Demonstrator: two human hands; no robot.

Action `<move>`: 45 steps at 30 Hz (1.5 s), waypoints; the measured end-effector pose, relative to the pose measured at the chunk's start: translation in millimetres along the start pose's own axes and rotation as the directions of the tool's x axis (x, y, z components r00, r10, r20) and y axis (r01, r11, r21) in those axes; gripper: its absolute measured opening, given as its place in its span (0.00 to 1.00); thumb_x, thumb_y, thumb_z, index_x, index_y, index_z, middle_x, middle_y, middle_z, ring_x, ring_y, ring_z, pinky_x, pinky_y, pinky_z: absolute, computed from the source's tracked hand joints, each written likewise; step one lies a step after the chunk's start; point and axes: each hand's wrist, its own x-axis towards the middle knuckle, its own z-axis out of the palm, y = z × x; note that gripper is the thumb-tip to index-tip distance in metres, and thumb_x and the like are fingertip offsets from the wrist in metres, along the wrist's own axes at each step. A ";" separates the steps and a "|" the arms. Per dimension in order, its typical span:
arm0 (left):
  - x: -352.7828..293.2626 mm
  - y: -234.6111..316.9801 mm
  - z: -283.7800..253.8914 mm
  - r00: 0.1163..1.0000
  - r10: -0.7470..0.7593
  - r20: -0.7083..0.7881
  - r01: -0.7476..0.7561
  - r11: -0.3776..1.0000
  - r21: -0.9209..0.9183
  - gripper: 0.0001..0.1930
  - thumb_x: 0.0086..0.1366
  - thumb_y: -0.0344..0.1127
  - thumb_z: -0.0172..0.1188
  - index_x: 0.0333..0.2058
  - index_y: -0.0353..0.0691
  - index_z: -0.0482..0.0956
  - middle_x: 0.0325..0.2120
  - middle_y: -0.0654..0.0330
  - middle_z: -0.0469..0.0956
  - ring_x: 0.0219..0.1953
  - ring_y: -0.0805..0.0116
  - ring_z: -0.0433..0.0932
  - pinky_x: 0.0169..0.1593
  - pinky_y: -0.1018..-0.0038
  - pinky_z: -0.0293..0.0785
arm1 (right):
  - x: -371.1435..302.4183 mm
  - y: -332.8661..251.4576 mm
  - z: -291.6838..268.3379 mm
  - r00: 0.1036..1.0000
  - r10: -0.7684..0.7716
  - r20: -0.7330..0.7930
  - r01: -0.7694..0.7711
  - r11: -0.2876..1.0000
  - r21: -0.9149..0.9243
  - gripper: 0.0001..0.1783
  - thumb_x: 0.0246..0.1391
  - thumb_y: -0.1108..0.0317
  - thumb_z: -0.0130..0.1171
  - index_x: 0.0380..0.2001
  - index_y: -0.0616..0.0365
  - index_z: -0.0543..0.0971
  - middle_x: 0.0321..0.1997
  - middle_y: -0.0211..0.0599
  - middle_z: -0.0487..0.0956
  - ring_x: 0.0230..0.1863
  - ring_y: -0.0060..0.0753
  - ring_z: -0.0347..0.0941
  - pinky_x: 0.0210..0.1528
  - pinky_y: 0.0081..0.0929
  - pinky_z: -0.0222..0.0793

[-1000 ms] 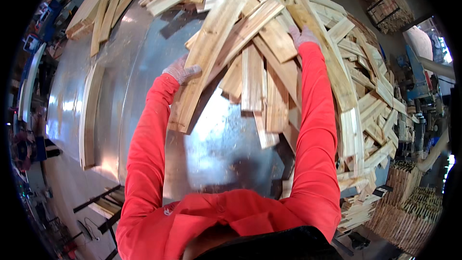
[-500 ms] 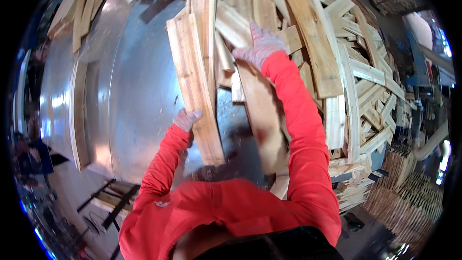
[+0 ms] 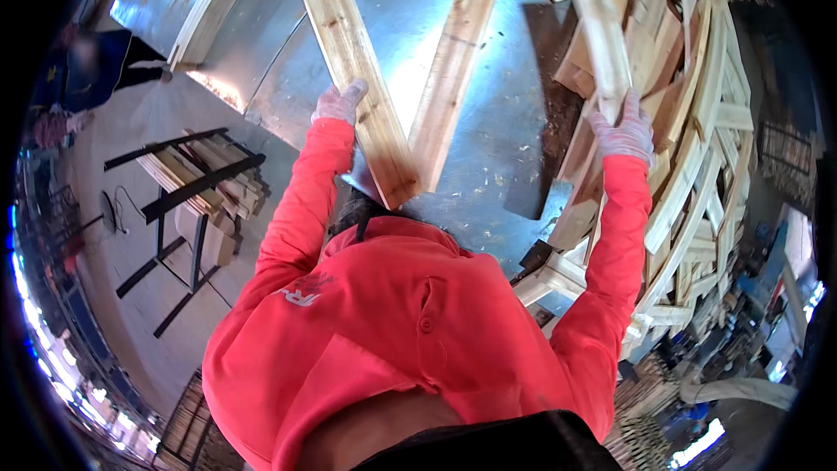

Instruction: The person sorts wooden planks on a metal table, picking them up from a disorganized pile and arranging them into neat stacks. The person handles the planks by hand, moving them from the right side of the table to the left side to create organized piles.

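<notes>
My left hand point(image 3: 340, 105), in a pale glove, is closed on the edge of a long wooden board point(image 3: 353, 48) with knots, tilted over the shiny metal table point(image 3: 510, 113). Close beside its near end, a second wooden board point(image 3: 458, 61) slants away across the metal, a dark mark across its face. My right hand point(image 3: 623, 133), gloved too, grips the near end of a pale, narrow board point(image 3: 603, 39), slightly blurred, at the left side of the wood pile point(image 3: 697, 157). The thumb and fingers sit on either side of that end.
The pile of crossed boards fills the right side. A thick wooden beam point(image 3: 214, 13) lies along the table's far left. At lower left, a black metal stand point(image 3: 179, 201) carries wood pieces. Another person point(image 3: 91, 70) in dark clothes is at the upper left.
My view has swung toward the right. My right hand, stretched over the pile before, now grips a pale board. My left hand keeps its board, now apart at the far end from the other board.
</notes>
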 end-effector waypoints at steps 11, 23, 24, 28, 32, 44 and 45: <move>76.3 -42.5 36.9 0.775 0.328 0.541 -0.022 0.869 -0.495 0.29 0.64 0.50 0.60 0.55 0.33 0.72 0.51 0.55 0.76 0.51 0.62 0.74 0.57 0.68 0.67 | -83.9 -269.8 71.1 0.980 -0.188 0.072 0.119 0.830 0.544 0.48 0.55 0.32 0.49 0.66 0.58 0.59 0.66 0.60 0.62 0.68 0.58 0.57 0.68 0.44 0.53; 114.0 9.5 -11.7 0.856 0.217 0.470 -0.327 0.930 0.166 0.34 0.57 0.55 0.63 0.53 0.32 0.74 0.45 0.47 0.80 0.46 0.55 0.78 0.53 0.67 0.71 | -117.8 -245.1 118.2 0.944 0.000 0.331 -0.134 0.914 0.383 0.63 0.40 0.36 0.66 0.70 0.56 0.46 0.72 0.58 0.50 0.71 0.59 0.49 0.70 0.47 0.49; 101.7 28.4 -31.4 0.882 0.197 0.428 -0.313 0.924 0.218 0.35 0.56 0.55 0.63 0.53 0.32 0.73 0.45 0.46 0.79 0.47 0.54 0.78 0.53 0.67 0.70 | -116.8 -246.3 109.5 0.937 0.006 0.348 -0.136 0.926 0.352 0.63 0.40 0.37 0.66 0.70 0.56 0.46 0.72 0.58 0.49 0.71 0.60 0.49 0.70 0.46 0.49; 95.8 42.4 -83.9 0.909 0.262 0.323 -0.376 0.849 0.370 0.34 0.55 0.53 0.62 0.54 0.35 0.73 0.46 0.43 0.78 0.47 0.48 0.78 0.53 0.63 0.71 | -131.0 -261.9 106.9 0.930 0.021 0.367 -0.129 0.953 0.273 0.62 0.41 0.41 0.68 0.70 0.56 0.46 0.74 0.57 0.44 0.71 0.60 0.48 0.70 0.46 0.50; 68.3 43.0 -82.3 0.928 0.216 0.304 -0.359 0.740 0.569 0.34 0.56 0.47 0.59 0.60 0.42 0.63 0.44 0.43 0.78 0.47 0.44 0.78 0.53 0.59 0.71 | -132.9 -246.4 127.8 0.933 -0.010 0.361 -0.278 0.616 0.736 0.53 0.41 0.55 0.67 0.68 0.58 0.53 0.64 0.61 0.61 0.61 0.62 0.63 0.63 0.50 0.61; 54.5 27.3 -47.1 0.901 0.339 0.271 -0.434 0.699 0.568 0.38 0.55 0.46 0.59 0.63 0.47 0.54 0.44 0.42 0.78 0.46 0.41 0.78 0.51 0.56 0.72 | -110.0 -151.0 279.7 0.847 -0.191 0.496 -0.520 -0.493 0.697 0.29 0.46 0.72 0.67 0.52 0.68 0.70 0.41 0.45 0.80 0.40 0.38 0.79 0.45 0.39 0.78; 60.7 10.2 -53.6 0.913 0.331 0.239 -0.408 0.735 0.542 0.40 0.55 0.48 0.60 0.64 0.47 0.53 0.43 0.42 0.78 0.46 0.41 0.78 0.51 0.57 0.72 | -119.5 -207.3 170.4 0.861 -0.182 0.474 -0.508 -0.291 0.811 0.23 0.54 0.65 0.62 0.50 0.64 0.72 0.38 0.42 0.81 0.37 0.35 0.79 0.44 0.36 0.78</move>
